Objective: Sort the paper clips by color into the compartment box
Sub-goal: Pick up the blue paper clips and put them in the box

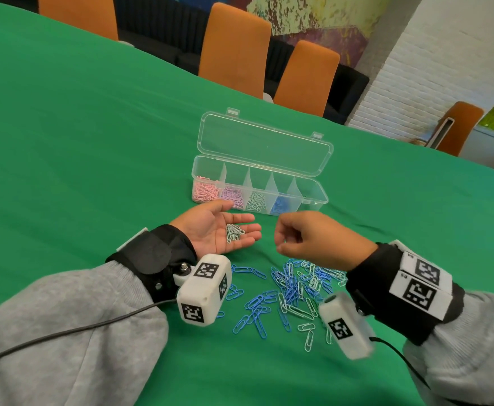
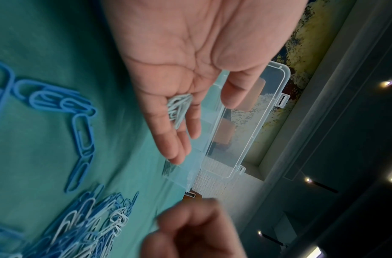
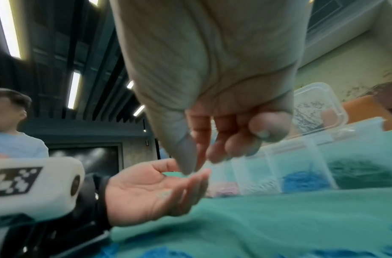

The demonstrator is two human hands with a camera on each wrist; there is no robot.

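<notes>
My left hand lies palm up and open just in front of the clear compartment box. Several pale green clips rest on its fingers, also seen in the left wrist view as clips on the palm. My right hand hovers to the right of it, fingers loosely curled, thumb and forefinger pointing down over the left palm; I see no clip in it. The box holds pink, purple, pale green and blue clips; the rightmost compartment looks empty. A mixed blue and pale pile lies under my wrists.
The box lid stands open behind the compartments. Green cloth covers the table. Orange chairs line the far edge. A cable trails from my left wrist camera. A person sits off to the left.
</notes>
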